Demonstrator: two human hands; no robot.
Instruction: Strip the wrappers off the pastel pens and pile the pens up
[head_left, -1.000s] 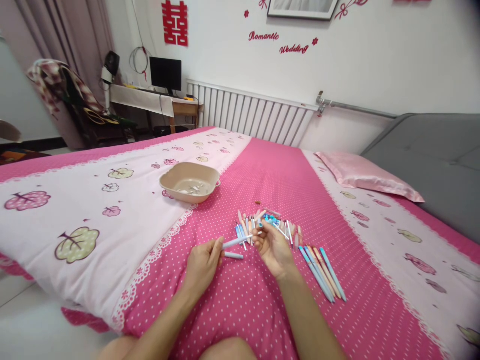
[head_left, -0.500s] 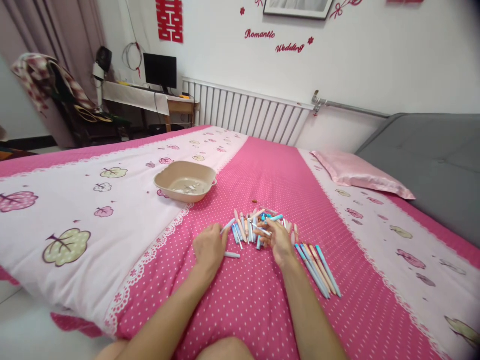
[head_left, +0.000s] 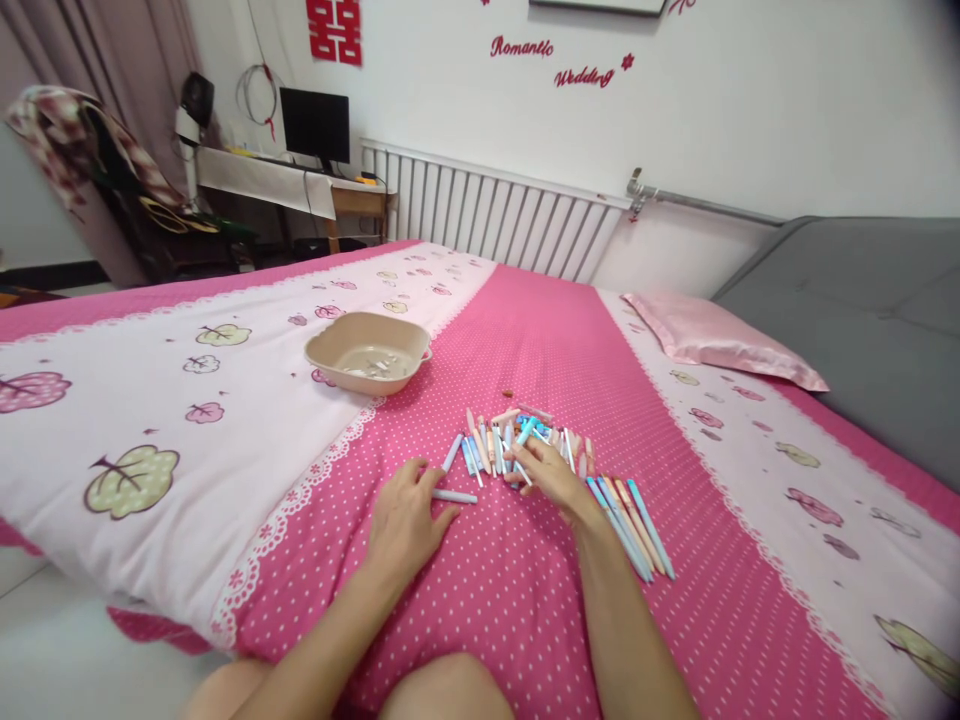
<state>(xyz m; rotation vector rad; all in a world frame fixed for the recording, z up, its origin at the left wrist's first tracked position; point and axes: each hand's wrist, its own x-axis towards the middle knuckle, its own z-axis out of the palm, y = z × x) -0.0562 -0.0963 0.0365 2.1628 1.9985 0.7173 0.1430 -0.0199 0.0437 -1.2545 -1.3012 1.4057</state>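
Observation:
My left hand [head_left: 405,520] lies flat on the pink dotted bedspread [head_left: 525,340] with its fingers spread. Its fingertips are at a short pale blue pen tube [head_left: 454,496]. Another pale blue barrel [head_left: 452,452] lies just beyond it. My right hand [head_left: 553,476] rests at the near edge of a loose pile of pen parts [head_left: 510,435], fingers curled and pinched on a thin white part. To the right of that wrist, several whole pens [head_left: 630,520] lie side by side in a row.
A beige bowl [head_left: 367,352] with small bits inside stands on the bed to the far left. A pink pillow [head_left: 720,345] and grey headboard [head_left: 862,310] are at the right. A radiator [head_left: 487,210] and desk with monitor [head_left: 315,125] line the wall.
My left hand has let go of the pale blue barrel it held and now lies open on the bed. My right hand has dropped onto the pile's near edge.

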